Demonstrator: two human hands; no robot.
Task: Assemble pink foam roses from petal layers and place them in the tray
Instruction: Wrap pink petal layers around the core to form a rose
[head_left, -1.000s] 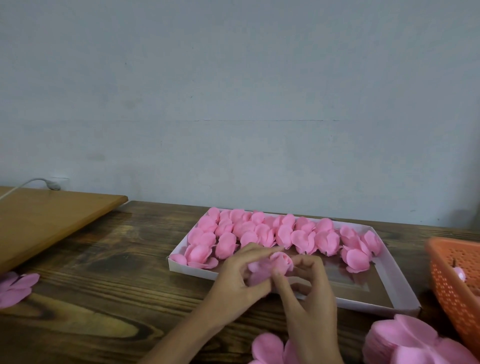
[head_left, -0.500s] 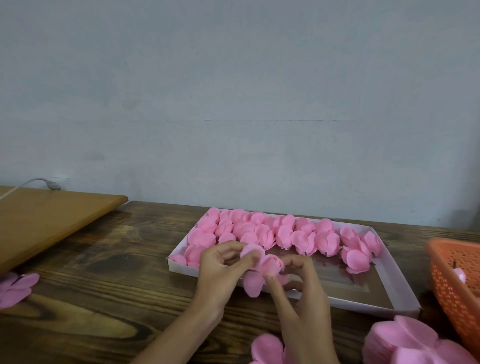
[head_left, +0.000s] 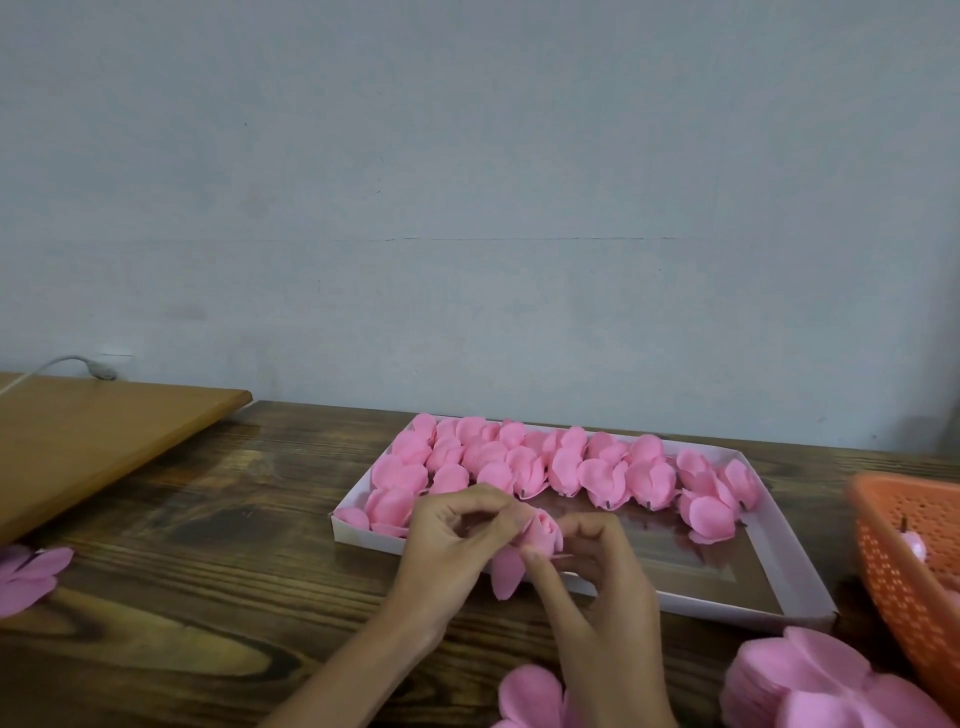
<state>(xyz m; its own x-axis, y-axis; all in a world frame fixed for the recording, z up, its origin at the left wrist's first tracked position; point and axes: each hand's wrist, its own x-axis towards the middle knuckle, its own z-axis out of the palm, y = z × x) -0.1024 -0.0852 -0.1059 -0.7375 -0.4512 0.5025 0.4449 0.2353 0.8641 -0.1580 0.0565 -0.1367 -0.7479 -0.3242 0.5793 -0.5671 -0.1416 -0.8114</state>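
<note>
The left grip (head_left: 452, 545) and right grip (head_left: 608, 571) meet over the near wall of the white tray (head_left: 363, 531), both pinching one pink rose (head_left: 540, 527) between curled fingers, a loose petal hanging below it. Beyond the grips, finished roses (head_left: 519, 462) fill the tray's far rows. Right of the right grip, a petal stack (head_left: 810, 686) and an orange basket (head_left: 914, 561) sit on the worktop (head_left: 208, 571)

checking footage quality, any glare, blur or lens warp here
Head view: pale sheen on the dark wooden table beside the white cardboard tray; left hand, right hand and the half-built pink foam rose they pinch look soft; orange plastic basket leans at the edge, likely wide-angle warp.
</note>
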